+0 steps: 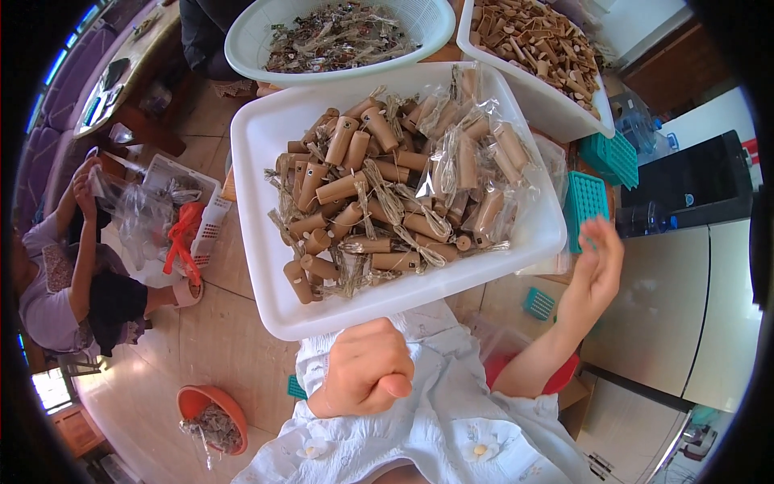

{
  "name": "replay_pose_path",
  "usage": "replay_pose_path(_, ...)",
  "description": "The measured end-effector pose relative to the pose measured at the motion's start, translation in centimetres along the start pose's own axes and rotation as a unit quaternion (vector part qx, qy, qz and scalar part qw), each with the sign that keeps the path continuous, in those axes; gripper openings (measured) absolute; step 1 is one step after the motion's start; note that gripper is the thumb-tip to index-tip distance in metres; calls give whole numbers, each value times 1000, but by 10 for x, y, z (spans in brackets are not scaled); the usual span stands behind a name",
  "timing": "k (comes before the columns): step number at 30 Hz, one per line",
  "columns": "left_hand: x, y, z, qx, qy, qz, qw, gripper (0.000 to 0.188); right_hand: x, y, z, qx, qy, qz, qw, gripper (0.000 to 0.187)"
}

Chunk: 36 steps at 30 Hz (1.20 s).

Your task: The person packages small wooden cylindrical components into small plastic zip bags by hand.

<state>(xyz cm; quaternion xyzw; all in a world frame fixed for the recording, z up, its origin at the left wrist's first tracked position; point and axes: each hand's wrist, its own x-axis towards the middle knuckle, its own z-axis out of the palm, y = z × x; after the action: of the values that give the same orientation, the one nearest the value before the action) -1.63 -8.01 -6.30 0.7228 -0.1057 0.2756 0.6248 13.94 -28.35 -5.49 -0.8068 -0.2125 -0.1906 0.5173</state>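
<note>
A white plastic tray [278,319] sits before me, heaped with brown cylinders [343,189] that look like wood or card. Many have bundles of pale cord, and several on the right side lie in clear plastic bags [506,149]. My left hand [368,367] is closed in a fist just below the tray's near edge, over my lap. Its curled fingers hide whatever they may hold. To the right of the tray, my right hand [598,262] is raised with its fingers stretched and a little bent, and nothing shows in it.
Behind the tray stand a pale basin [242,48] of small bagged parts and a white bin [601,121] of brown pieces. Teal racks [587,206] are at the right. At left, another person [89,266] handles a clear bag by a white basket [211,214]. An orange tub [185,395] is on the floor.
</note>
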Motion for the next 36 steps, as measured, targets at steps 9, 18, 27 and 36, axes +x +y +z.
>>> replay_pose_path(9,3,2,13,-20,3,-69,997,27,-59,22,-6,-434,-266,60,859,45)
replay_pose_path(18,3,1,9,-19,1,-71,997,25,-55,54,-14,-75,-74,274,956,44)
replay_pose_path(27,12,0,12,-57,-91,-181,977,53,-45,51,-22,553,94,91,823,49)
replay_pose_path(36,-6,-11,17,-279,-85,-225,930,59,-56,-50,12,147,-373,-228,887,44)
